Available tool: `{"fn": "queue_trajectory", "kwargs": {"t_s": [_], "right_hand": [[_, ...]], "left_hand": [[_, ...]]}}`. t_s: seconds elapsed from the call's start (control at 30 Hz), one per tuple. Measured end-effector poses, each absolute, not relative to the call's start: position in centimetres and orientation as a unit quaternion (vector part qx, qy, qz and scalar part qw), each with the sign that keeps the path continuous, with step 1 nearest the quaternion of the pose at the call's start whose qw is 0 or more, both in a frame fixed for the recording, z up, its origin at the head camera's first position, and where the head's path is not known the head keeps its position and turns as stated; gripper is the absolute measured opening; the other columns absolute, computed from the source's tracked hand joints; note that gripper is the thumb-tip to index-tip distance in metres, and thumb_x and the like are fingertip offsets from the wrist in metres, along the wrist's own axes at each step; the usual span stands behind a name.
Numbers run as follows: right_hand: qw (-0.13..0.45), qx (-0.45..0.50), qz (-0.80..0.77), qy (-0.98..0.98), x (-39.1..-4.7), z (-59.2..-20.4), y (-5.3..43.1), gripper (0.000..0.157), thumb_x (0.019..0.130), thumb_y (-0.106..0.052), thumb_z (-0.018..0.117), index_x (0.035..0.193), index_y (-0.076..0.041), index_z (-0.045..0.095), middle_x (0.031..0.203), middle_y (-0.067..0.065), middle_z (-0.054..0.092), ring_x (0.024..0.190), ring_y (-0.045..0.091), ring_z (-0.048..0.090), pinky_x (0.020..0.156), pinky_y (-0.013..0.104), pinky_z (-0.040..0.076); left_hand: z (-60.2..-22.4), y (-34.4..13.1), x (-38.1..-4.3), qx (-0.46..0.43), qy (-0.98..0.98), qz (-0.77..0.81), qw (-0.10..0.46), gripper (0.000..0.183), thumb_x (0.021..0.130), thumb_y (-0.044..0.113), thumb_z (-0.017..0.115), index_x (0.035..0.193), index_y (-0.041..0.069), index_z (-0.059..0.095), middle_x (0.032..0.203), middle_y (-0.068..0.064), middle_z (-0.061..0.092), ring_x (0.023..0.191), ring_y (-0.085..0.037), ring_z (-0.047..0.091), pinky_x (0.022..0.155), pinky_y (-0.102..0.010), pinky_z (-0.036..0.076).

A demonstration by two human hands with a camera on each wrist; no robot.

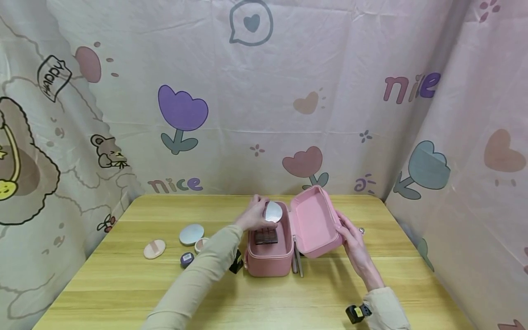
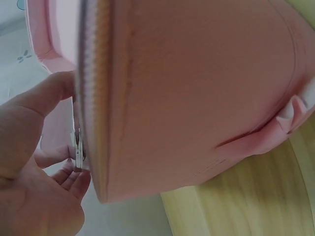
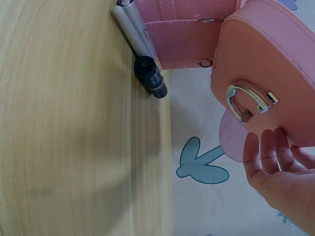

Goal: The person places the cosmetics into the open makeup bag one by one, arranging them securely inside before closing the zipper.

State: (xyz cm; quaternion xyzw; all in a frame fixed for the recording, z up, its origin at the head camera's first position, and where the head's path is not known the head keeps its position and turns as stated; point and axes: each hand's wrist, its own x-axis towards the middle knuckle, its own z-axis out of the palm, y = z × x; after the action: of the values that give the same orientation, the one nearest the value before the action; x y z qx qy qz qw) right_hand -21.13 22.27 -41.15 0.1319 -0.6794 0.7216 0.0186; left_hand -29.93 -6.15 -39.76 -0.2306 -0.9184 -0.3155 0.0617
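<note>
A pink zippered cosmetic case (image 1: 269, 266) stands on the table with its lid (image 1: 315, 217) swung out to the right. My left hand (image 1: 255, 217) holds a round, shiny compact (image 1: 273, 212) by its edge over the case opening. In the left wrist view the case wall (image 2: 197, 98) hides most of the compact. Inside the case lies a dark, see-through-topped palette (image 1: 266, 236), just below that hand. My right hand (image 1: 350, 236) grips the lid's outer edge, thumb on the rim and fingers (image 3: 268, 150) against its outside, near the handle (image 3: 251, 101).
Left of the case lie a powder puff (image 1: 154, 249), a round silver disc (image 1: 191, 234), a small round pot (image 1: 200, 245) and a dark-lidded jar (image 1: 187, 260). Slim tubes (image 3: 135, 29) and a black-capped stick (image 3: 150, 76) lie beside the case under the lid.
</note>
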Motion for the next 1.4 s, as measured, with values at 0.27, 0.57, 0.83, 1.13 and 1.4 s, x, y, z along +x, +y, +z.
{"fn": "queue_trajectory", "kwargs": {"t_s": [0.27, 0.57, 0.83, 1.13, 1.4], "right_hand": [[0.016, 0.134, 0.719, -0.682, -21.2, -41.2, 22.3, 0.052, 0.094, -0.02, 0.04, 0.141, -0.006, 0.022, 0.144, 0.02, 0.024, 0.116, 0.007, 0.045, 0.091, 0.014, 0.041], [0.016, 0.138, 0.718, -0.682, -21.2, -41.2, 22.3, 0.052, 0.094, -0.019, 0.039, 0.141, -0.006, 0.022, 0.143, 0.02, 0.024, 0.116, 0.007, 0.045, 0.09, 0.014, 0.041], [0.015, 0.13, 0.722, -0.679, -21.0, -41.2, 22.2, 0.051, 0.095, -0.018, 0.038, 0.141, -0.005, 0.021, 0.143, 0.02, 0.024, 0.115, 0.007, 0.046, 0.09, 0.014, 0.042], [0.018, 0.131, 0.725, -0.676, -21.0, -41.2, 22.3, 0.051, 0.095, -0.017, 0.038, 0.141, -0.005, 0.021, 0.143, 0.021, 0.024, 0.115, 0.007, 0.046, 0.089, 0.015, 0.042], [0.021, 0.14, 0.726, -0.673, -21.1, -41.3, 22.3, 0.05, 0.095, -0.016, 0.037, 0.141, -0.003, 0.021, 0.143, 0.022, 0.022, 0.116, 0.007, 0.046, 0.09, 0.015, 0.042]], "left_hand": [[-39.6, -5.7, -29.8, -0.208, -0.946, -0.244, 0.047, 0.077, 0.061, 0.038, 0.078, 0.123, 0.004, 0.046, 0.114, -0.014, 0.043, 0.099, -0.025, 0.044, 0.086, -0.038, 0.041], [-39.7, -5.9, -29.7, -0.202, -0.955, -0.21, 0.057, 0.088, 0.058, 0.042, 0.079, 0.128, 0.003, 0.041, 0.12, -0.015, 0.041, 0.112, -0.03, 0.039, 0.099, -0.041, 0.032], [-39.8, -6.9, -29.5, -0.172, -0.955, -0.235, 0.055, 0.097, 0.057, 0.048, 0.078, 0.132, 0.003, 0.036, 0.129, -0.017, 0.037, 0.119, -0.031, 0.034, 0.103, -0.043, 0.029], [-40.7, -9.1, -29.5, -0.156, -0.928, -0.33, 0.071, 0.091, 0.065, 0.05, 0.072, 0.135, 0.006, 0.034, 0.131, -0.016, 0.035, 0.123, -0.03, 0.03, 0.105, -0.047, 0.025], [-41.1, -11.4, -29.5, -0.121, -0.916, -0.373, 0.082, 0.092, 0.066, 0.053, 0.07, 0.135, 0.008, 0.03, 0.134, -0.015, 0.031, 0.125, -0.03, 0.028, 0.106, -0.049, 0.023]]}}
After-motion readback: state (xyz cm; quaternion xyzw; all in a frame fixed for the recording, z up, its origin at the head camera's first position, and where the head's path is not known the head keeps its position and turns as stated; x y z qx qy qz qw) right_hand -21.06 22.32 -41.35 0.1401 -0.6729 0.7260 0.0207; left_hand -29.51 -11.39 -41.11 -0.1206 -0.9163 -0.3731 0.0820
